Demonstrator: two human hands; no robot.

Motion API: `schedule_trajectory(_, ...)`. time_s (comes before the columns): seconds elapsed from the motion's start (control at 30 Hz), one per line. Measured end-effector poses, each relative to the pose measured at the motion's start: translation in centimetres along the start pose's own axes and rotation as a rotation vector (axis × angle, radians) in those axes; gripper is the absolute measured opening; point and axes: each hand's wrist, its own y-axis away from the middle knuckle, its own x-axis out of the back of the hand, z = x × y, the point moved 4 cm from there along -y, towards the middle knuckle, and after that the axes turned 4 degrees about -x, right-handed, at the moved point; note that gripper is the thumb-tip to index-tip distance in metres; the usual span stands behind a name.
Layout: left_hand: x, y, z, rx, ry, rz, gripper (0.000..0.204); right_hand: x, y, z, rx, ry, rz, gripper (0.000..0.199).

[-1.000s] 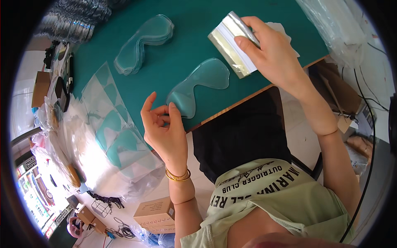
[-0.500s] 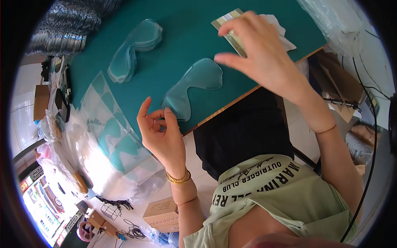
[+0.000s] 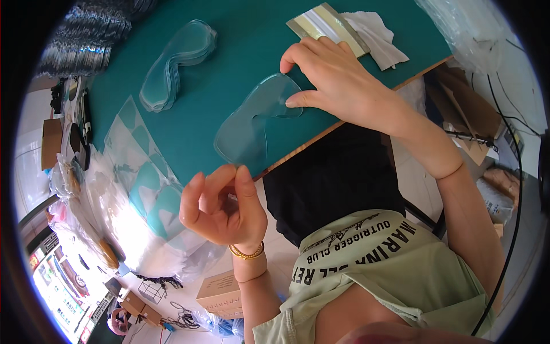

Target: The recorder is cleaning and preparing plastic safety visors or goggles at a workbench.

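Note:
A clear, goggle-shaped plastic lens (image 3: pixel 243 123) lies on the green table near its front edge. My right hand (image 3: pixel 349 86) grips the lens's right end, thumb on the near side and index finger at the far edge. Just off the lens's left end, over the table edge, my left hand (image 3: pixel 223 209) is closed with thumb and index fingertip pinched together. Whatever sits in that pinch, if anything, is too small to make out. A stack of similar clear lenses (image 3: pixel 177 63) rests farther left on the table.
Beyond my right hand lie a flat pale-yellow pad (image 3: pixel 329 26) and a white cloth (image 3: pixel 375 37). Clear plastic sheets (image 3: pixel 143 166) hang over the table's left side. Silvery stacked pieces (image 3: pixel 86 43) fill the far left corner. Plastic wrap (image 3: pixel 464 34) is at the right.
My right hand has come down and left onto the lens's right end. My left hand has moved nearer to me, off the lens, and its fingers have closed into a pinch.

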Motion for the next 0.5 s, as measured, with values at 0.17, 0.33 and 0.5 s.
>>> schedule_trajectory(0.17,1.2,0.2,-0.6,0.137,-0.073,0.046,0.060,0.3,-1.2,-0.7,0.093,0.008,-0.119,0.023)
schedule_trajectory(0.33,1.3,0.6,-1.3,0.233,-0.071,0.071,0.061,0.8,-1.0,-1.2,0.142,0.032,-0.077,0.026)
schedule_trajectory(0.5,1.5,0.6,-1.5,0.258,-0.071,0.068,0.060,1.2,-0.9,-1.5,0.184,0.091,-0.008,0.029)
